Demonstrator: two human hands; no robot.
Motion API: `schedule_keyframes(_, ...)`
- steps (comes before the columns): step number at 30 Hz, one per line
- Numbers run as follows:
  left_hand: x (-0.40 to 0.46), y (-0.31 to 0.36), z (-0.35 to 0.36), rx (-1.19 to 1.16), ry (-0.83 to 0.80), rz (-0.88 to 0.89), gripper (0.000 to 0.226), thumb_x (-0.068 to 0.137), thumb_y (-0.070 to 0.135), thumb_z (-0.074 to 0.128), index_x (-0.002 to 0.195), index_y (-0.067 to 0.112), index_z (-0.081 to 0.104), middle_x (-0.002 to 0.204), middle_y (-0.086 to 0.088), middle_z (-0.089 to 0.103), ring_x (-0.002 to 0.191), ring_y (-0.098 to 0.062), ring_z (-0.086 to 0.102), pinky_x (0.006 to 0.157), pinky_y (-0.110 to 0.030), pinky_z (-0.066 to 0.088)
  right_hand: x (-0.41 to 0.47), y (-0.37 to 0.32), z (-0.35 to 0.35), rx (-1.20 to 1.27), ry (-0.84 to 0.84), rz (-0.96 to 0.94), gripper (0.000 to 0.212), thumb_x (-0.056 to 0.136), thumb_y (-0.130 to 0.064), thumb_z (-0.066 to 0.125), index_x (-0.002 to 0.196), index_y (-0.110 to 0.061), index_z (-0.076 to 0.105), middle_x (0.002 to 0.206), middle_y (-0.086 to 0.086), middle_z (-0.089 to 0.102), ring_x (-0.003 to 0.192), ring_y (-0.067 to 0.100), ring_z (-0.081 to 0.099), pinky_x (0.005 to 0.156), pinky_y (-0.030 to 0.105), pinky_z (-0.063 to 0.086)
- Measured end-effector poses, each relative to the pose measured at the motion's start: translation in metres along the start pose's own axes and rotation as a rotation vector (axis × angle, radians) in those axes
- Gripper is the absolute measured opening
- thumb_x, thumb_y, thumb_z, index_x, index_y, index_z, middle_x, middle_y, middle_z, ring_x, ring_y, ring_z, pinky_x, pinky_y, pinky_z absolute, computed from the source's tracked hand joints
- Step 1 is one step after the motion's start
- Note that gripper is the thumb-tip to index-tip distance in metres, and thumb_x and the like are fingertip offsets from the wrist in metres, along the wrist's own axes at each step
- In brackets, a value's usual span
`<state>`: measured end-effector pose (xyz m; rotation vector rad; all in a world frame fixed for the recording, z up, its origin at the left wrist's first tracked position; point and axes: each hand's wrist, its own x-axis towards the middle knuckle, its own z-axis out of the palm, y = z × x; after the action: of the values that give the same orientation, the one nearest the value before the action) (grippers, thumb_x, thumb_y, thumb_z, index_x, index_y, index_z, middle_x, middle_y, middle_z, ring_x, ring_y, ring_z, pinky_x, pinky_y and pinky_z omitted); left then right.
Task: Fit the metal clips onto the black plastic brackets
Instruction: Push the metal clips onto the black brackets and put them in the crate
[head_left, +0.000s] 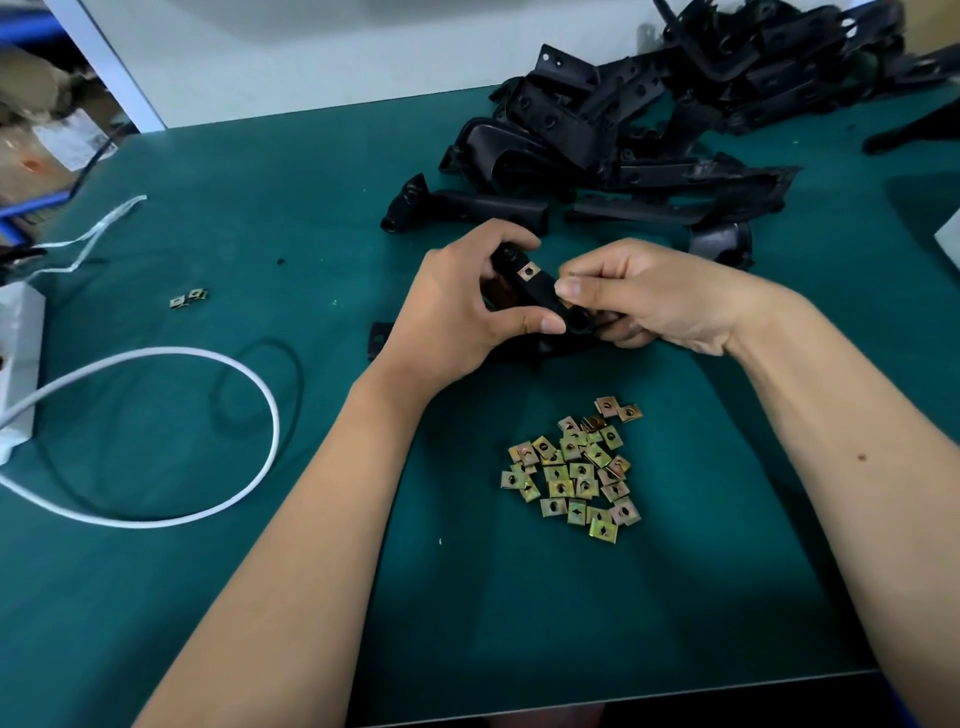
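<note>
1. Now, both hands are on one black bracket (535, 291) above the middle of the table: the left hand (462, 306) curls round its far end, thumb pressing the near side, while the right hand (639, 296) pinches the near end between thumb and bent fingers.
2. One metal clip (528, 270) already sits on the bracket, just beside the left fingers.
3. Risk, as I judge it: a clip pushed on crooked could spring off or pinch a fingertip, and it's small enough to vanish among the parts.
4. Another risk: a forearm sweeping back could scatter the pile of clips (574, 470) lying near, between the arms.
5. Surface: a green mat (291, 597), with the heap of brackets (649, 130) far right.
6. Left side: a white cable (218, 358) loops from a white power strip (18, 364); two stray clips (188, 299) lie apart; shelving and a white wall stand beyond.
</note>
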<state>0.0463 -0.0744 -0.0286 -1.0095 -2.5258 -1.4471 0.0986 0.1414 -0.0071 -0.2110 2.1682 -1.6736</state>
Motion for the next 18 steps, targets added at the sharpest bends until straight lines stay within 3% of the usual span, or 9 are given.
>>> schedule_keyframes(2,0.000,-0.001,0.002,0.002,0.036,-0.010,0.067,0.067,0.044,0.094,0.123,0.020,0.065,0.087,0.008,0.073,0.081,-0.010,0.070,0.080,-0.026,0.057,0.002,0.004,0.002,0.037,0.091,-0.005,0.031,0.103,-0.034,0.057,0.076,-0.022,0.066,0.062,-0.004,0.040,0.047,0.008,0.025,0.044,0.022,0.014)
schedule_keyframes(4,0.001,-0.001,0.003,0.030,0.114,-0.034,0.068,0.068,0.046,0.093,0.124,0.021,0.065,0.091,0.010,0.073,0.086,-0.010,0.069,0.086,-0.031,0.057,0.005,0.007,0.006,0.031,0.296,-0.048,0.025,0.104,-0.029,0.060,0.083,-0.018,0.067,0.063,-0.001,0.046,0.047,0.011,0.035,0.042,0.022,0.020)
schedule_keyframes(7,0.002,-0.003,0.004,0.094,0.236,-0.082,0.068,0.070,0.047,0.091,0.128,0.025,0.062,0.102,0.009,0.073,0.098,-0.013,0.068,0.093,-0.039,0.056,0.008,0.007,0.012,-0.054,0.532,-0.190,0.018,0.105,-0.018,0.059,0.095,-0.014,0.072,0.084,0.007,0.066,0.060,0.017,0.056,0.041,0.025,0.035)
schedule_keyframes(9,0.002,-0.004,0.004,0.124,0.295,-0.115,0.068,0.071,0.048,0.089,0.130,0.028,0.060,0.104,0.011,0.072,0.099,-0.011,0.067,0.093,-0.039,0.056,0.009,0.008,0.015,-0.085,0.562,-0.259,0.021,0.105,-0.012,0.056,0.101,-0.012,0.077,0.099,0.010,0.073,0.071,0.020,0.064,0.043,0.027,0.043)
schedule_keyframes(12,0.002,-0.005,0.006,0.139,0.341,-0.141,0.067,0.072,0.049,0.089,0.129,0.029,0.061,0.101,0.014,0.070,0.094,-0.006,0.065,0.091,-0.034,0.056,0.011,0.009,0.021,-0.096,0.593,-0.294,0.020,0.104,-0.011,0.059,0.104,-0.014,0.078,0.102,0.009,0.075,0.079,0.018,0.067,0.048,0.031,0.048)
schedule_keyframes(18,0.001,-0.002,0.008,0.154,0.349,-0.127,0.067,0.071,0.050,0.088,0.128,0.028,0.061,0.097,0.016,0.069,0.088,-0.002,0.061,0.087,-0.030,0.055,0.018,0.012,0.029,-0.195,0.699,-0.327,0.017,0.100,-0.018,0.064,0.106,-0.017,0.081,0.095,-0.001,0.078,0.063,0.035,0.064,0.053,0.038,0.053)
